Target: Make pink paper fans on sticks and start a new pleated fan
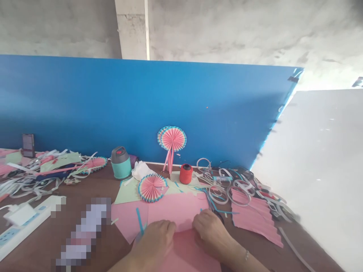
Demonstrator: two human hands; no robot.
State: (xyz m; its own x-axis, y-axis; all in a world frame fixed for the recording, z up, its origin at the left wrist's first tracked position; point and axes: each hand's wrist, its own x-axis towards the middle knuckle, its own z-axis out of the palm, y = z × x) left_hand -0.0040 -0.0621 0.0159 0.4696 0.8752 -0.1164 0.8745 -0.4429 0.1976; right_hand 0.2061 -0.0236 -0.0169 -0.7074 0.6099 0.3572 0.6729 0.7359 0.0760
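Both hands rest on a pink paper sheet (176, 211) lying on the brown table (107, 185). My left hand (155, 241) is curled, knuckles up, pressing on the sheet's near fold. My right hand (211, 232) is also curled, its fingertips pinching the paper's edge next to the left hand. A thin blue paper strip (139, 221) lies on the sheet just left of my left hand. A finished pink and blue paper fan (152, 187) lies beyond the sheet.
A pleated pink paper (253, 217) and loops of tape strips (227, 185) lie at the right. A red thread spool (185, 173), a teal cup (121, 163) and a standing fan (171, 140) line the blue partition (141, 105). A power strip (19, 223) and paper scraps (42, 170) sit left.
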